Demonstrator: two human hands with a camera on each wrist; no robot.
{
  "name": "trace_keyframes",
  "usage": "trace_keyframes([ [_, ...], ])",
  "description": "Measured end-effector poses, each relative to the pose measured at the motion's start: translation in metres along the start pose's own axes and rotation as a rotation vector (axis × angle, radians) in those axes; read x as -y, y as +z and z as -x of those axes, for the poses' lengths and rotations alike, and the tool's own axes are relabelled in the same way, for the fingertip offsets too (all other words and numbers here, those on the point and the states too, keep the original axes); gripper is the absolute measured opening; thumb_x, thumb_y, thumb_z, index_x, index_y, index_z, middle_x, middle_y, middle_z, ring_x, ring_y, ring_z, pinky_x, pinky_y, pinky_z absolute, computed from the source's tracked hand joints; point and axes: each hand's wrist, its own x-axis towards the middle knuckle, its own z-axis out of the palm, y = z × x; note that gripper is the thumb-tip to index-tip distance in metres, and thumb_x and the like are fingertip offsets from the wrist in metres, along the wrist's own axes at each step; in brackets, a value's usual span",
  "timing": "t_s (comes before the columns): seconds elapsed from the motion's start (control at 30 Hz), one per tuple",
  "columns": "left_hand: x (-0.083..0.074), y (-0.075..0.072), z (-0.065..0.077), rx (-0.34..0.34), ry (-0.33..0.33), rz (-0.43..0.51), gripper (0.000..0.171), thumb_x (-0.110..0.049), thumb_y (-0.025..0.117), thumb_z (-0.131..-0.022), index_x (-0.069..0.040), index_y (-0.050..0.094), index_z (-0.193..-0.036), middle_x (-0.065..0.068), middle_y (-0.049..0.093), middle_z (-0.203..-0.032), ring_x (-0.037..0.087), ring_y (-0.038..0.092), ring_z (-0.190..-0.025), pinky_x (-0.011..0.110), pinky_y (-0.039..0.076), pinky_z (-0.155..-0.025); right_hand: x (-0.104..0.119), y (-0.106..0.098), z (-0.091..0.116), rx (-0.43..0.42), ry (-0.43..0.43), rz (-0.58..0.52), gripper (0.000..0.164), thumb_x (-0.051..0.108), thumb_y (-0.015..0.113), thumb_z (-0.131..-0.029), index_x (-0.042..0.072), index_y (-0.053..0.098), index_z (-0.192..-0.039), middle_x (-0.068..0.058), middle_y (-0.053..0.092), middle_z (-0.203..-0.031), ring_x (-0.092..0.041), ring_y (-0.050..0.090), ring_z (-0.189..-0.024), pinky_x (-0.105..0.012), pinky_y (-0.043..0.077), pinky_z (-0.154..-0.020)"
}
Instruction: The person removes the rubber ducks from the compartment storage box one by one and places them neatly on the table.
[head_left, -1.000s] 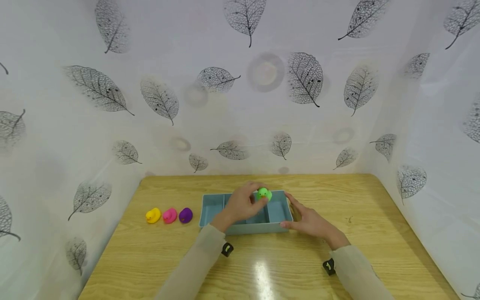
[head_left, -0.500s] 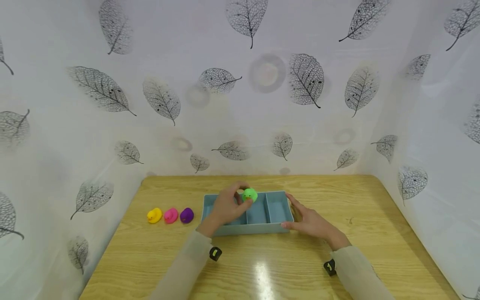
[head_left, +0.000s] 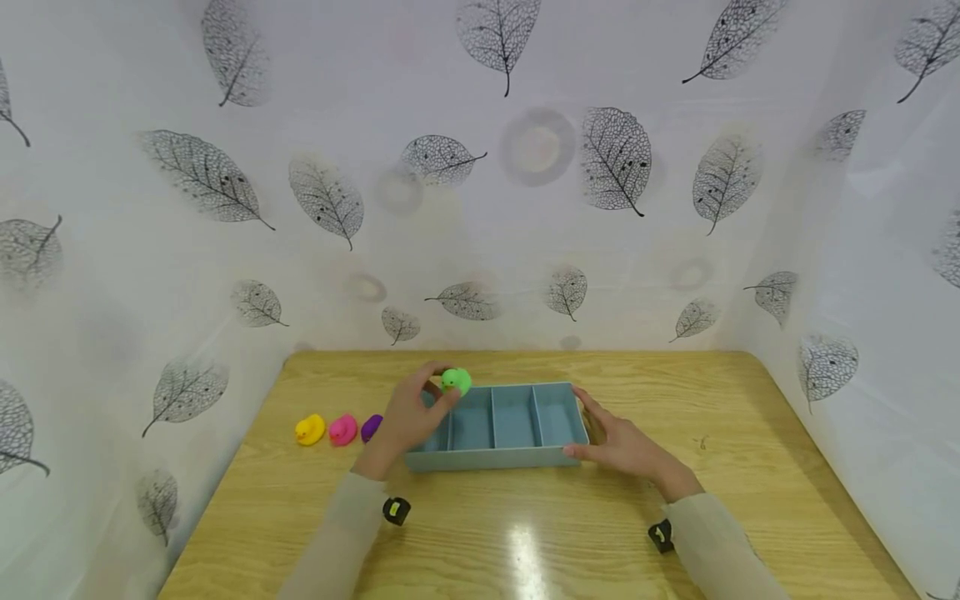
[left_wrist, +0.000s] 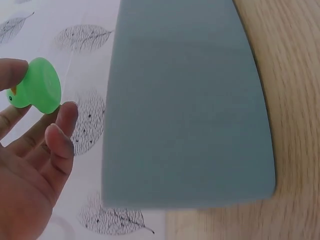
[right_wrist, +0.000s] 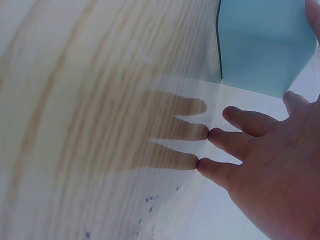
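Observation:
My left hand (head_left: pixel 408 415) pinches a green rubber duck (head_left: pixel 457 381) between thumb and fingers, above the left end of a blue-grey box (head_left: pixel 495 458) divided into compartments. In the left wrist view the duck (left_wrist: pixel 44 85) is tipped with its flat base showing, and the box's outer wall (left_wrist: pixel 185 120) fills the middle. My right hand (head_left: pixel 618 443) grips the box's right end, thumb at the front corner and index finger at the back corner. Its other fingers (right_wrist: pixel 232 142) spread out, their tips down at the table. The leftmost compartment is partly hidden behind the left hand.
Left of the box, a yellow duck (head_left: pixel 310 430), a pink duck (head_left: pixel 342 431) and a purple duck (head_left: pixel 371 427) stand in a row, the purple one partly covered by the left hand. A leaf-patterned white curtain (head_left: pixel 480 225) encloses the wooden table (head_left: pixel 600 533) behind and at both sides.
My left hand has carried the green duck leftward, from above the right part of the box to above its left end. The right hand has stayed at the box's right end.

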Motion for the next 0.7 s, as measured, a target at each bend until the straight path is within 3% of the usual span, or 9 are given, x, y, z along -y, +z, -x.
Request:
trace_keyframes([
  [0.13,0.008,-0.015,0.007,-0.041,0.010,-0.028,0.036,-0.014,0.073,-0.099,-0.006,0.065,-0.134,0.015,0.071,-0.124,0.020,0.066,-0.083,0.032,0.059,-0.067,-0.001,0.000,0.000,0.004,0.002,-0.009,0.105,0.063,0.072,-0.093,0.045,0.002,-0.168,-0.023,0.024,-0.173,-0.055,0.047,-0.143,-0.069,0.046,-0.108],
  [0.4,0.022,-0.043,0.025,-0.154,-0.035,-0.102,0.036,-0.008,0.075,-0.097,-0.004,0.066,-0.131,0.015,0.072,-0.124,0.020,0.065,-0.081,0.026,0.058,-0.068,-0.001,0.000,0.000,-0.003,0.008,0.007,0.104,0.064,0.072,-0.092,0.051,0.000,-0.166,-0.023,0.024,-0.172,-0.057,0.046,-0.143,-0.071,0.044,-0.109],
  [0.7,0.033,-0.068,0.041,-0.241,-0.034,-0.208,0.036,-0.005,0.078,-0.094,-0.002,0.068,-0.129,0.015,0.075,-0.116,0.020,0.069,-0.079,0.024,0.057,-0.064,-0.002,0.001,-0.001,-0.003,-0.003,0.007,0.106,0.063,0.072,-0.093,0.041,0.002,-0.170,-0.023,0.023,-0.173,-0.059,0.043,-0.144,-0.073,0.043,-0.110],
])
